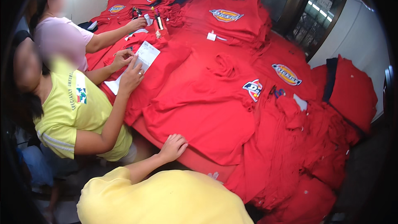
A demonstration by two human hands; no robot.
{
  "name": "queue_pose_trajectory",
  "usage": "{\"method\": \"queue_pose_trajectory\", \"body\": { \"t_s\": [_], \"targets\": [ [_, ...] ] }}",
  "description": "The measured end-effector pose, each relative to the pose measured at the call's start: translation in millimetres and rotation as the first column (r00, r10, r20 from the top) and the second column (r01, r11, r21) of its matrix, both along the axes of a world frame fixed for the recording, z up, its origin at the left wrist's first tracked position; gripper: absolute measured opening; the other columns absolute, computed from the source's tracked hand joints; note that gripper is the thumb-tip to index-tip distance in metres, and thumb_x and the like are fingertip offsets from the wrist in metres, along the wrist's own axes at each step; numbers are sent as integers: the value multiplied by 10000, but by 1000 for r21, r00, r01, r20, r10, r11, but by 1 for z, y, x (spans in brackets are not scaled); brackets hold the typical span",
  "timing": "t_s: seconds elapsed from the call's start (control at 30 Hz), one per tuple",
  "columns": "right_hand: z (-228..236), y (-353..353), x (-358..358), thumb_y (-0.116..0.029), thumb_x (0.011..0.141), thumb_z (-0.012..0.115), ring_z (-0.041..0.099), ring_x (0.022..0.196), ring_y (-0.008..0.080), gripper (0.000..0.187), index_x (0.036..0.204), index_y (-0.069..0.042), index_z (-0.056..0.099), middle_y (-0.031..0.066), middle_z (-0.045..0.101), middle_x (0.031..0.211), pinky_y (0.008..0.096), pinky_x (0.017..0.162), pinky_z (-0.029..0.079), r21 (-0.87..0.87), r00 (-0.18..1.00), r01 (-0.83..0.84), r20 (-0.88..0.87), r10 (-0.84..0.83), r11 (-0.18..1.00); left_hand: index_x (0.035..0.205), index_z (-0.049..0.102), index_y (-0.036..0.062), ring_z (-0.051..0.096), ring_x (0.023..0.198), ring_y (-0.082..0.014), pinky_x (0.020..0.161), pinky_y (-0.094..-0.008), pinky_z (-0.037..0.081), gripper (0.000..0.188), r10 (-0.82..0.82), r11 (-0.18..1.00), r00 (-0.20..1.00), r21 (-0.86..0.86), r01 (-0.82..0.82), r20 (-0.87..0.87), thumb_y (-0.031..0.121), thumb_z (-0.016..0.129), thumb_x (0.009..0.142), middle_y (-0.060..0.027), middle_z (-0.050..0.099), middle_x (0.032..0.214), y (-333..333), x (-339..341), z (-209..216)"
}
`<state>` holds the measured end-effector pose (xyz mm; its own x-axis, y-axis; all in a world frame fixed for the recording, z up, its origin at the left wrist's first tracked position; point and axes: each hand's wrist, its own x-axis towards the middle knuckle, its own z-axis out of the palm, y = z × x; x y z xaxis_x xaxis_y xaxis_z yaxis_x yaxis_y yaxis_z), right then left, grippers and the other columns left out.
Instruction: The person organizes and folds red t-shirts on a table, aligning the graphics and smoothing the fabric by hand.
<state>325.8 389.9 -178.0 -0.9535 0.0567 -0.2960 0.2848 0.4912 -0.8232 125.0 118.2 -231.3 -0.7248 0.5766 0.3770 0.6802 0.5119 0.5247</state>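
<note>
My left hand [173, 147] rests at the near edge of the table, palm down on a red T-shirt [203, 112]. Its fingers lie loosely bent on the cloth, and nothing shows in them. This shirt is spread out rumpled, with a bunched part near its far side and a printed logo [252, 89] towards the right. My right hand is out of sight, with my yellow shirt [166, 197] filling the lower edge. A small pale thing [213, 175], too unclear to name, sits at the table edge in front of me.
At left, a person in yellow holds a white paper slip [148, 54]; beyond, a person in pink reaches across. Folded red shirts [232, 16] are stacked at the back. A loose heap [290, 153] covers the right, near small blue-handled snips [278, 93] and a white scrap [299, 102].
</note>
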Motion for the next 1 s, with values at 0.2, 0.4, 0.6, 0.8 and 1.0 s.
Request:
{"method": "queue_pose_trajectory", "body": {
  "t_s": [0.2,0.4,0.6,0.8,1.0],
  "targets": [
    [-8,1,14,-213,945,547,637,979,174,297,1128,-3,649,65,692,1050,279,879,478,6,997,45,59,-45,999,873,602,46,538,861,-291,769,-396,408,109,-15,1000,998,10,15,63,150,619,845,-104,581,914,4,4,1],
    [-14,-8,11,-211,945,544,638,976,177,294,1127,-5,649,71,691,1045,284,877,479,21,996,60,66,-61,998,853,608,54,539,834,-272,749,-382,408,100,-10,1000,1000,30,10,-6,150,627,832,-89,579,884,3,1,3],
    [-16,-13,11,-210,945,542,639,973,180,291,1125,-7,648,78,691,1041,289,875,480,31,993,76,84,-79,997,840,619,71,541,814,-250,736,-367,408,106,-19,999,999,39,21,-47,178,622,842,-70,575,860,3,0,4],
    [-21,-14,10,-209,945,539,640,970,183,289,1124,-10,648,84,690,1037,293,874,480,24,990,79,113,-81,997,841,612,61,541,821,-256,744,-373,409,98,-16,999,999,42,18,-47,157,625,829,-74,577,873,3,0,5],
    [-24,-15,15,-207,945,537,641,967,186,286,1123,-12,647,90,690,1032,298,872,481,32,986,86,140,-90,996,838,620,73,547,812,-247,733,-367,414,96,-3,999,998,44,6,-67,168,627,831,-66,579,868,3,0,3]
  ]
}}
